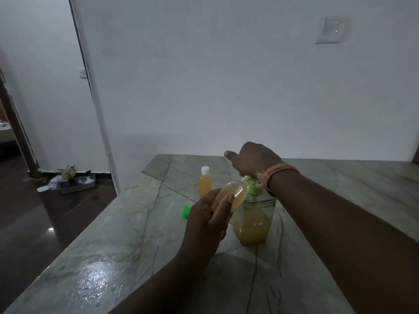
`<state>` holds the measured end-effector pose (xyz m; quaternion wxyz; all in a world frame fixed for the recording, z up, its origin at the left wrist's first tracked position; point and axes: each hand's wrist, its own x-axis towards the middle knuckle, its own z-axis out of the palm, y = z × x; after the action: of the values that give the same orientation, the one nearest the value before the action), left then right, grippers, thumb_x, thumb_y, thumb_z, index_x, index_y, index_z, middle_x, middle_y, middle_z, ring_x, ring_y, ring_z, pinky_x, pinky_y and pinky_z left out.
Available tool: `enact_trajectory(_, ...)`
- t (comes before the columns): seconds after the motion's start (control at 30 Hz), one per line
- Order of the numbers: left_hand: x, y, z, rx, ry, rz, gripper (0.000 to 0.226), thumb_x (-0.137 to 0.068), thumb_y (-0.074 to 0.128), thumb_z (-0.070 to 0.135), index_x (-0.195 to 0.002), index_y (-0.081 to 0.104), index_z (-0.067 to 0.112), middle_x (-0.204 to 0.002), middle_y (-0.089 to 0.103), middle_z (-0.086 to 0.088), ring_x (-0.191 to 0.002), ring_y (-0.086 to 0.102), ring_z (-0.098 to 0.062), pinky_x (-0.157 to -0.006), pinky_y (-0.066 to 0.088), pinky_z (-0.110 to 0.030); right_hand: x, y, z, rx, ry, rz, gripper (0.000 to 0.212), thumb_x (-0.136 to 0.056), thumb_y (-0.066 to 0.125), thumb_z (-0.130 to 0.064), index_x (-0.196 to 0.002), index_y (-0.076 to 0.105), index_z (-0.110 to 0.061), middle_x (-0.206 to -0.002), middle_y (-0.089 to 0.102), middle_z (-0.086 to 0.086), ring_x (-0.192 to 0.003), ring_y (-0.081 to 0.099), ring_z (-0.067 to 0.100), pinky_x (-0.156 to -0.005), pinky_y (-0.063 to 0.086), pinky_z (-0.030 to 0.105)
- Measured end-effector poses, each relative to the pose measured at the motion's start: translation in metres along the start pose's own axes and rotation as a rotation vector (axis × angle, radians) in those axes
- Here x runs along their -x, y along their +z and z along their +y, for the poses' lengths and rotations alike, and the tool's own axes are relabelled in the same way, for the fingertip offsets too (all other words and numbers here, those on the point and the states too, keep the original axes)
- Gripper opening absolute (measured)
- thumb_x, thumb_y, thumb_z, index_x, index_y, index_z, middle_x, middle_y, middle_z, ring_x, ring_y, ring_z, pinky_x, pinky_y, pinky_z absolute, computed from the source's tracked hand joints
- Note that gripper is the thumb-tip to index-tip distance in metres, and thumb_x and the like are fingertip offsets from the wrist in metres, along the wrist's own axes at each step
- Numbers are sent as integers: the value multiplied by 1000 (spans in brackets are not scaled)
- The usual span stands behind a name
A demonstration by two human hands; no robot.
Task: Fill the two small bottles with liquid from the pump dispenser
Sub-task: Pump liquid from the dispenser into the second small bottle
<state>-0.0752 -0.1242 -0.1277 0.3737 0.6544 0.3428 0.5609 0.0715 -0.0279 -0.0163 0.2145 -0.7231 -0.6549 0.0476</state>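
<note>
The pump dispenser (254, 219), a clear bottle with yellow liquid and a green collar, stands on the marble table (140, 241). My left hand (207, 219) grips a small clear bottle (235, 193) holding yellow liquid, tilted with its neck up against the pump's spout. Over the pump head sits my right hand (252, 159), palm down and pressing on it; the pump head is hidden beneath it. A second small bottle (205, 183), full of yellow liquid and closed with a white cap, stands upright behind and to the left. A loose green cap (186, 211) lies on the table left of my left hand.
The table meets a white wall at the back, and its left edge drops to a dark floor. A tray with clutter (72, 183) lies on that floor near the wall corner. A switch plate (330, 30) sits high on the wall.
</note>
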Motion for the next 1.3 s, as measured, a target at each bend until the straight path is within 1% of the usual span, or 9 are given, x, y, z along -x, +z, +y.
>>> enact_trajectory(0.13,0,-1,0,-7,-7,8,17,-101,53,32,-107,65,22,-61,58,3,-48,49,-13,-43,41,-25,4,-2,-4,42,3,12,50,-95,43,-60,-73,55,-16,-91,70,7,-87,66,28,-84,52,36)
enact_trajectory(0.4,0,0,0,-7,29,1,18,-102,51,31,-103,65,19,-61,58,0,-47,50,-16,-42,41,-28,1,-6,0,-8,-21,50,53,-94,42,-62,-77,62,-15,-89,71,6,-82,65,28,-83,51,37)
enact_trajectory(0.5,-2,-1,-4,-19,21,-3,18,-103,51,30,-108,64,20,-63,58,0,-48,51,-14,-43,43,-25,-2,1,2,-30,-16,57,55,-94,41,-62,-82,66,-14,-92,73,6,-84,66,28,-84,51,37)
enact_trajectory(0.77,2,-2,1,-19,19,-2,15,-103,51,30,-104,65,23,-62,57,0,-48,50,-15,-41,41,-26,4,-2,-1,20,-21,43,49,-94,43,-60,-82,61,-16,-97,72,8,-89,66,30,-87,51,38)
enact_trajectory(0.87,4,-2,4,-11,32,2,18,-104,51,29,-103,65,17,-61,55,-1,-47,49,-16,-40,40,-27,7,-9,-6,67,-54,38,47,-94,45,-59,-74,52,-18,-90,64,6,-88,62,30,-85,51,37)
enact_trajectory(1.03,1,-2,-1,-27,38,1,19,-103,50,29,-107,64,17,-62,57,-1,-46,50,-13,-41,41,-26,0,1,1,-47,-29,55,54,-93,43,-61,-83,66,-13,-90,72,7,-81,66,28,-82,52,37)
enact_trajectory(1.1,1,-2,-1,-19,41,-3,19,-103,51,28,-107,65,16,-63,57,-1,-47,50,-12,-41,40,-24,-2,3,1,-21,-22,51,52,-93,45,-59,-81,66,-14,-91,72,8,-82,65,29,-78,49,35)
enact_trajectory(1.2,1,-2,0,-18,49,-5,20,-103,50,27,-103,65,13,-63,56,-2,-47,49,-11,-41,39,-23,-3,2,-1,28,-11,54,47,-93,47,-59,-72,58,-18,-94,71,7,-88,65,30,-80,49,34)
enact_trajectory(1.3,1,-2,1,-26,34,-5,21,-103,51,29,-104,64,14,-64,56,-3,-48,50,-12,-42,40,-24,0,-1,-3,32,-17,44,46,-93,46,-59,-78,59,-17,-98,71,7,-92,65,30,-84,50,35)
